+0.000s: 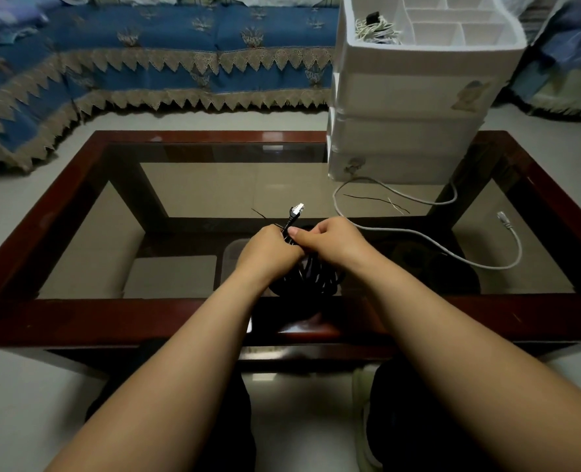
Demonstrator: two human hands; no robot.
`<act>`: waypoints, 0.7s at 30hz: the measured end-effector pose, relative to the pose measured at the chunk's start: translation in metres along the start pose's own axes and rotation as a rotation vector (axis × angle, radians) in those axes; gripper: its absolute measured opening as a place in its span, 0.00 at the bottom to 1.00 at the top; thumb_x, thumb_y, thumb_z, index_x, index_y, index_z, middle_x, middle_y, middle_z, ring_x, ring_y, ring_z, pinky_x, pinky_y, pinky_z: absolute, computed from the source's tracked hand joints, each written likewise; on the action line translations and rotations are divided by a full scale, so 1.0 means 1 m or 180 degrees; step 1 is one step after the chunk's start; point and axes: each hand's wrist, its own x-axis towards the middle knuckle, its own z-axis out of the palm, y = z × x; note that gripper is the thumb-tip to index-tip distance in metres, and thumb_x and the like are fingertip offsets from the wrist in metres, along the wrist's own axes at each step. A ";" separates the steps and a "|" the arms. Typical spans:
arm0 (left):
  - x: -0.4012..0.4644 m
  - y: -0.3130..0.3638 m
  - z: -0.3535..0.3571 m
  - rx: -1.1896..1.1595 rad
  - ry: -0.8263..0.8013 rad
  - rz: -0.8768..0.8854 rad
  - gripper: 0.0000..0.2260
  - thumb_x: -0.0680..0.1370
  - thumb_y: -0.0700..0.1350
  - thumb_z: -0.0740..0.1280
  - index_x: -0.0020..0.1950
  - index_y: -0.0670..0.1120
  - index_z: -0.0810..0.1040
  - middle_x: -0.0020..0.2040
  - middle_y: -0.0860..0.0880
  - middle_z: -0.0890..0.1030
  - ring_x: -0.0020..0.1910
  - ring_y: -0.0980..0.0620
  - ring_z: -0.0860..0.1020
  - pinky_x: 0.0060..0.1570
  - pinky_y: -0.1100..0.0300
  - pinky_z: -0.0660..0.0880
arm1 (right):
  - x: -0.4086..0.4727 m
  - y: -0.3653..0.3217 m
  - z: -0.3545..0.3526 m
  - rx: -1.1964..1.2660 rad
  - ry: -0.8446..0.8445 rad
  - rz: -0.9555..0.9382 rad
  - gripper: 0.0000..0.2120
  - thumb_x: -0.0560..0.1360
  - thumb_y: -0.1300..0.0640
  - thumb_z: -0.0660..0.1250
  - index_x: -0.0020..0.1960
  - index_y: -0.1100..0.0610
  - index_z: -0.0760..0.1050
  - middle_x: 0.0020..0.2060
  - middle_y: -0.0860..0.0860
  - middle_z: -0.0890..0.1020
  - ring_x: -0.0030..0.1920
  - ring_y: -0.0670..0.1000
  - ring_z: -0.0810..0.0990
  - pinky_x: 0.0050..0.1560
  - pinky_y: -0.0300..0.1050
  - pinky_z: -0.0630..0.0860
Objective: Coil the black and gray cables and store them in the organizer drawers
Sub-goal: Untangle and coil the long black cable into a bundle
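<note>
Both my hands meet over the near middle of the glass table. My left hand (268, 248) and my right hand (330, 241) grip a coiled black cable (311, 277), whose loops hang below my wrists. Its clear plug end (297, 210) sticks up past my fingers. A gray cable (428, 238) lies loose on the glass to the right, its plug (502, 218) near the right edge. The white organizer (415, 97) with stacked drawers stands at the back right. Its open top tray holds a coiled light cable (376, 28).
The table has a dark red wooden frame (119, 321) around the glass. Thin wire ties (377, 200) lie on the glass before the organizer. A blue-covered sofa (153, 63) runs behind the table. Boxes show on the shelf beneath the glass.
</note>
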 end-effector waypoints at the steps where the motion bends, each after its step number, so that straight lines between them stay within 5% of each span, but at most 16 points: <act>1: -0.001 0.000 0.002 -0.0065 0.0029 0.0013 0.11 0.72 0.48 0.67 0.43 0.40 0.78 0.33 0.46 0.77 0.33 0.46 0.75 0.33 0.58 0.67 | -0.001 0.000 -0.003 -0.0110 -0.0086 0.0066 0.21 0.73 0.41 0.69 0.29 0.55 0.71 0.23 0.50 0.75 0.26 0.48 0.72 0.29 0.40 0.67; 4: -0.005 0.000 0.005 -0.0179 0.0125 0.0062 0.06 0.72 0.45 0.66 0.42 0.41 0.77 0.33 0.47 0.77 0.34 0.47 0.76 0.33 0.58 0.69 | -0.005 0.002 -0.008 -0.0147 -0.0447 0.0279 0.24 0.73 0.37 0.65 0.32 0.57 0.74 0.21 0.50 0.77 0.23 0.49 0.76 0.27 0.38 0.69; 8: -0.009 0.001 0.009 -0.0141 0.0299 0.0183 0.09 0.73 0.46 0.67 0.51 0.45 0.77 0.37 0.51 0.77 0.37 0.52 0.76 0.32 0.59 0.68 | -0.007 0.006 -0.009 0.0566 -0.1004 0.0624 0.27 0.74 0.37 0.63 0.46 0.64 0.77 0.38 0.57 0.81 0.30 0.52 0.81 0.31 0.43 0.77; 10: -0.011 0.003 0.010 -0.0101 0.0389 0.0246 0.10 0.74 0.47 0.67 0.53 0.46 0.76 0.37 0.52 0.76 0.38 0.52 0.75 0.31 0.60 0.66 | -0.009 0.006 -0.005 0.0889 -0.1050 0.0632 0.23 0.76 0.40 0.62 0.44 0.61 0.76 0.41 0.56 0.80 0.32 0.52 0.80 0.32 0.44 0.79; 16: -0.012 0.005 0.005 -0.0311 0.0108 0.0419 0.11 0.73 0.47 0.68 0.53 0.46 0.75 0.43 0.51 0.79 0.42 0.53 0.78 0.37 0.59 0.74 | -0.009 0.009 0.009 0.1195 -0.0411 0.0492 0.22 0.76 0.42 0.64 0.30 0.55 0.70 0.18 0.45 0.70 0.23 0.46 0.70 0.25 0.37 0.68; 21: -0.015 0.003 -0.003 -0.0754 -0.0488 0.0416 0.16 0.73 0.48 0.69 0.58 0.46 0.73 0.51 0.46 0.80 0.49 0.50 0.81 0.51 0.51 0.79 | -0.006 0.010 0.008 0.1137 -0.0334 0.0499 0.23 0.76 0.42 0.64 0.27 0.54 0.67 0.16 0.47 0.67 0.17 0.47 0.66 0.23 0.35 0.63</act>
